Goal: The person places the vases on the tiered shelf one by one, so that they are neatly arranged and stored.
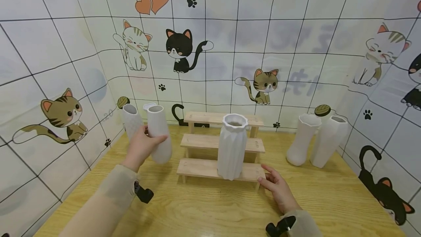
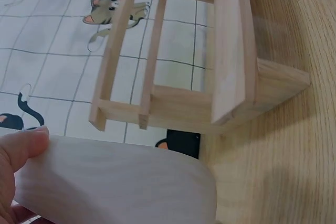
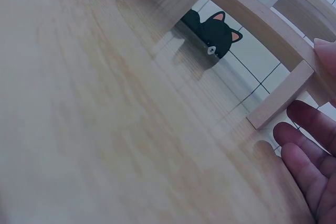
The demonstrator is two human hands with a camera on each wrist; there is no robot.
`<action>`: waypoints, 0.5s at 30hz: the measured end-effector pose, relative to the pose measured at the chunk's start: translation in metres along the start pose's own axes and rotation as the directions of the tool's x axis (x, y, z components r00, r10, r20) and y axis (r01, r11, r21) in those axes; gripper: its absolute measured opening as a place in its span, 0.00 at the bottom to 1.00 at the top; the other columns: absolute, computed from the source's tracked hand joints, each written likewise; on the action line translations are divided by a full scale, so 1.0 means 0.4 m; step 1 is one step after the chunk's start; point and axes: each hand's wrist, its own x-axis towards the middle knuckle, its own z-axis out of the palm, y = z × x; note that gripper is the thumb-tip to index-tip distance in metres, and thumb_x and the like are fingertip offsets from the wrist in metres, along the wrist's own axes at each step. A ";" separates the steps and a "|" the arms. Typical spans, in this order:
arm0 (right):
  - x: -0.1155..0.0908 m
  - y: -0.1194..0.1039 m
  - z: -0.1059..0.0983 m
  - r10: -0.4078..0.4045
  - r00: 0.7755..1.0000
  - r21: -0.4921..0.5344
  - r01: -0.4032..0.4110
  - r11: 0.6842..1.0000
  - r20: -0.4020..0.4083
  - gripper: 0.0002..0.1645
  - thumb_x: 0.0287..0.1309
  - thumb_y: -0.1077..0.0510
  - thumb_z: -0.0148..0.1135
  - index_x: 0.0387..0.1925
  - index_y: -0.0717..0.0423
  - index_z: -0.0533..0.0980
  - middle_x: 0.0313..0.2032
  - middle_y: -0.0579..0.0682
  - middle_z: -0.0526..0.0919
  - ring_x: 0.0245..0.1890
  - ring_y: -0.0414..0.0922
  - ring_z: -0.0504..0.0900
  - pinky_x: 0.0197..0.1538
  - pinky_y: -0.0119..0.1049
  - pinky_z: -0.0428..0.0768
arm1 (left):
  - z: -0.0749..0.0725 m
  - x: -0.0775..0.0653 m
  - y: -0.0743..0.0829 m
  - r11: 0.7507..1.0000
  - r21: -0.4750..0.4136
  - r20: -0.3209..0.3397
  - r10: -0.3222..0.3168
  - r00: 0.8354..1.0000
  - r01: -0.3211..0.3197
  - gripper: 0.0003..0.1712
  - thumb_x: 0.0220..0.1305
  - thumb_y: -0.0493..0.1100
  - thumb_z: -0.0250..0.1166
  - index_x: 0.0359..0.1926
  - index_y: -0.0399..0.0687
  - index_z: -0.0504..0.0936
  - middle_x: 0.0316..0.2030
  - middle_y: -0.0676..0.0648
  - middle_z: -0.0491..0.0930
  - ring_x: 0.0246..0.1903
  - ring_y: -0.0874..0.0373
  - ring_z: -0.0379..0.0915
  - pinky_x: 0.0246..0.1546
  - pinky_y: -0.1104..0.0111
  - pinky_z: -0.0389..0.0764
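Note:
My left hand (image 1: 139,149) grips a tall smooth white vase (image 1: 160,132) around its side, left of the stand. In the left wrist view the vase (image 2: 126,182) lies across the bottom, the thumb pressed on its surface. A three-step wooden stand (image 1: 194,167) is in the middle of the table, a fluted white vase (image 1: 232,153) with a scalloped rim upright on its lowest step. My right hand (image 1: 279,189) holds the right end of that step between thumb and finger. In the right wrist view other fingers (image 3: 299,145) curl beside the front leg (image 3: 281,95).
Behind my left hand is a textured white vase (image 1: 131,118), with part of another white rim (image 1: 149,106) close by. A waisted white vase (image 1: 300,142) and an angular white vase (image 1: 329,142) are at the table's right. Cat-printed cloth (image 1: 223,39) surrounds the wooden table (image 1: 204,211).

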 end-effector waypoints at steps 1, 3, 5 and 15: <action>0.000 0.000 0.000 -0.005 1.000 -0.001 0.005 1.000 0.002 0.38 0.62 0.56 0.63 0.70 0.56 0.60 0.47 0.56 0.78 0.44 0.43 0.76 0.49 0.35 0.72 | -0.002 -0.006 0.007 1.000 0.001 0.006 0.004 1.000 -0.004 0.49 0.53 0.55 0.73 0.68 0.40 0.59 0.63 0.37 0.66 0.59 0.39 0.66 0.55 0.42 0.68; 0.001 0.000 0.000 -0.008 1.000 0.003 0.008 1.000 0.002 0.38 0.62 0.56 0.63 0.70 0.57 0.60 0.47 0.55 0.79 0.44 0.42 0.76 0.49 0.35 0.72 | -0.006 -0.016 0.020 1.000 0.008 0.015 0.014 1.000 -0.015 0.50 0.52 0.56 0.73 0.68 0.40 0.60 0.62 0.37 0.67 0.58 0.39 0.66 0.55 0.43 0.69; 0.000 0.001 -0.001 -0.010 1.000 0.004 0.010 1.000 0.006 0.38 0.62 0.56 0.63 0.70 0.57 0.60 0.47 0.55 0.78 0.44 0.42 0.76 0.48 0.34 0.73 | -0.007 -0.025 0.032 1.000 0.012 0.026 0.023 0.999 -0.024 0.50 0.51 0.58 0.73 0.68 0.41 0.60 0.61 0.38 0.67 0.58 0.40 0.67 0.54 0.43 0.71; 0.006 0.009 -0.001 -0.005 1.000 0.026 0.005 1.000 0.006 0.38 0.62 0.56 0.63 0.70 0.55 0.61 0.49 0.56 0.78 0.44 0.41 0.76 0.48 0.32 0.73 | 0.011 -0.057 0.084 0.997 -0.008 0.066 0.083 0.994 -0.082 0.48 0.48 0.58 0.75 0.63 0.40 0.65 0.56 0.39 0.72 0.53 0.43 0.72 0.50 0.49 0.75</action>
